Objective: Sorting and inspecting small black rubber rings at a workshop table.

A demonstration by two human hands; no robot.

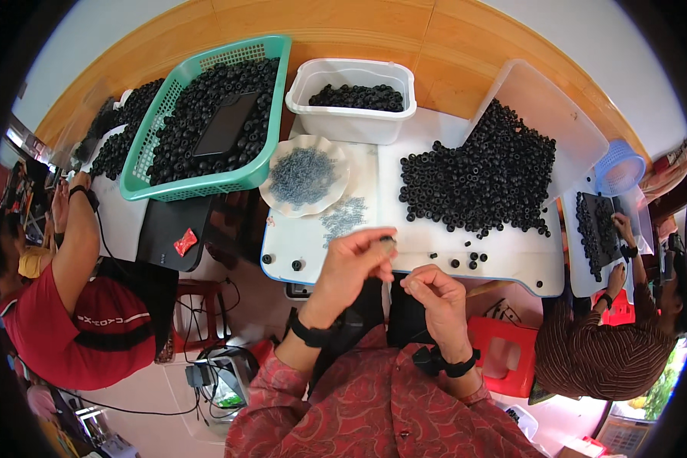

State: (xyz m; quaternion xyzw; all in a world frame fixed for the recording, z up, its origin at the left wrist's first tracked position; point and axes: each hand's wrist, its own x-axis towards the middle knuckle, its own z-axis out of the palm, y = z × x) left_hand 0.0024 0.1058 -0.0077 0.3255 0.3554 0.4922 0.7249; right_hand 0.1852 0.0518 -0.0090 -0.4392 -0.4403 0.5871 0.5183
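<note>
My left hand [349, 266] is raised at the table's front edge, its fingers closed around a small black round part [388, 240] near the fingertips. Just to the right and a little nearer to me, my right hand [440, 302] pinches thumb and fingers together; whatever it holds is too small to make out. The two hands are close but apart. Beyond them lies a big heap of black ring-shaped parts [477, 175]. A scalloped white plate [342, 189] holds many tiny grey, clear-looking pieces [301, 175], with more pieces [345, 217] scattered beside it.
A white tub [351, 124] and a green basket [244, 177] hold black parts; a dark flat phone-like slab [225, 124] lies in the basket. A clear bin [565, 130] lies tipped behind the heap. People work at left [91, 320] and right [607, 351]. A red stool [504, 351] stands nearby.
</note>
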